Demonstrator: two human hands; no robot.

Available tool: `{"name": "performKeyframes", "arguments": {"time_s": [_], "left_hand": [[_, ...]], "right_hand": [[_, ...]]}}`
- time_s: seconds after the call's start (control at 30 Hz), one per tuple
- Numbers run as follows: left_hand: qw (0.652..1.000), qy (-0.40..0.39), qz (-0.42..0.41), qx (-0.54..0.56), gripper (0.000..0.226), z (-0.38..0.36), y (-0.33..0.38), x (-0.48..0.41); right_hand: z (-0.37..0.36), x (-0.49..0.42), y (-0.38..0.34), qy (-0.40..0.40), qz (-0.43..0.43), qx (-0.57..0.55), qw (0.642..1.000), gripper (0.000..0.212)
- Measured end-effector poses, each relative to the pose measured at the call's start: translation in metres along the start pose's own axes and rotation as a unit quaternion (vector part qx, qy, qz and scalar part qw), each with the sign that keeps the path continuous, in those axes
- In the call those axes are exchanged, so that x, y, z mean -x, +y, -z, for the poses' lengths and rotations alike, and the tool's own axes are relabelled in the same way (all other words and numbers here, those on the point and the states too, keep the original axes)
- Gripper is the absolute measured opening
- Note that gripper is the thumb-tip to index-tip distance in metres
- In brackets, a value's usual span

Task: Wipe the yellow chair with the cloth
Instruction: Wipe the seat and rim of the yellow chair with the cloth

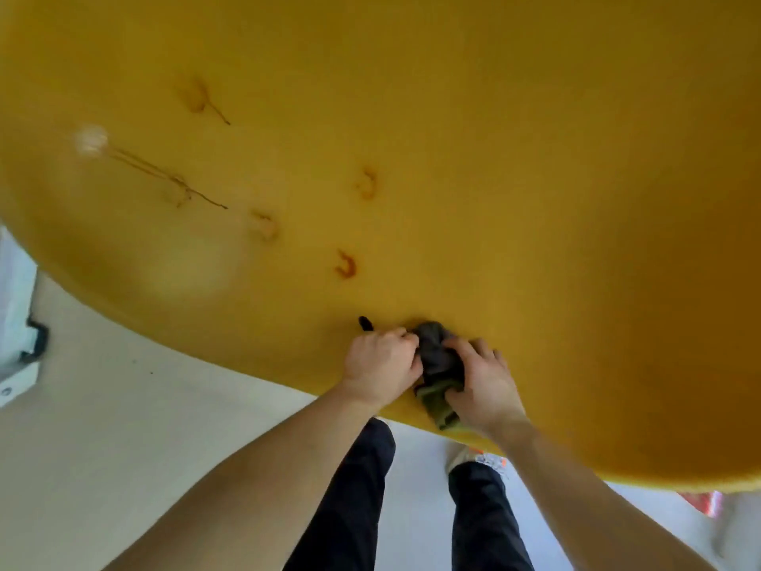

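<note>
Here, the left hand [381, 364] and the right hand [482, 385] each curl their fingers tightly around one side of the bunched dark cloth [436, 360], which sits between them on the near rim of the stained yellow chair [453, 158].

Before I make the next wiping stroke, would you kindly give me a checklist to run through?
1. Cloth gripped by left hand and right hand: ok.
2. Cloth touching the yellow chair, by its near edge: ok.
3. Cloth over a stain: not ok; the orange stain lies beyond it.
4. Brown marks farther up cleared: not ok.
5. Cloth damp enough: cannot tell.
6. Small black object beside the left hand out of the way: cannot tell.
</note>
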State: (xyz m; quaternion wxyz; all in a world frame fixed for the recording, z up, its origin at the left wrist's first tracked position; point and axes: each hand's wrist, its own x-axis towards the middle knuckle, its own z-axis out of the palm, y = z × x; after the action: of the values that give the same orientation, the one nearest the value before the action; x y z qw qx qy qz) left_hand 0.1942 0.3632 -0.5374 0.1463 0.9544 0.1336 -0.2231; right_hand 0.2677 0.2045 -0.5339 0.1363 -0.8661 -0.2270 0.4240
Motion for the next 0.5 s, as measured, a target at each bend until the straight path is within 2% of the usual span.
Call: {"name": "performKeyframes", "arguments": {"time_s": [0.07, 0.13, 0.23, 0.3, 0.33, 0.43, 0.5], "left_hand": [[0.988, 0.141, 0.064, 0.02, 0.012, 0.028, -0.032, -0.019], [0.954, 0.278, 0.091, 0.062, 0.014, 0.066, -0.059, -0.052], [0.918, 0.375, 0.096, 0.089, 0.018, 0.116, -0.094, -0.105], [0.926, 0.367, 0.072, 0.05, 0.018, 0.131, -0.118, -0.137], [0.941, 0.331, 0.065, 0.026, 0.019, 0.133, -0.129, -0.151], [0.979, 0.186, 0.059, -0.055, 0.022, 0.111, -0.15, -0.168], [0.984, 0.144, 0.049, -0.09, 0.019, 0.075, -0.154, -0.148]], "right_hand": [[0.02, -0.036, -0.036, 0.108, 0.035, -0.072, 0.991, 0.069], [0.052, -0.078, -0.076, 0.243, 0.082, -0.086, 0.963, 0.072], [0.098, -0.14, -0.136, 0.384, 0.097, -0.01, 0.918, 0.072], [0.115, -0.18, -0.157, 0.409, 0.097, 0.067, 0.905, 0.068], [0.118, -0.197, -0.16, 0.401, 0.095, 0.102, 0.905, 0.066], [0.094, -0.225, -0.153, 0.325, 0.114, 0.158, 0.926, 0.063], [0.046, -0.216, -0.137, 0.245, 0.148, 0.17, 0.943, 0.065]]}}
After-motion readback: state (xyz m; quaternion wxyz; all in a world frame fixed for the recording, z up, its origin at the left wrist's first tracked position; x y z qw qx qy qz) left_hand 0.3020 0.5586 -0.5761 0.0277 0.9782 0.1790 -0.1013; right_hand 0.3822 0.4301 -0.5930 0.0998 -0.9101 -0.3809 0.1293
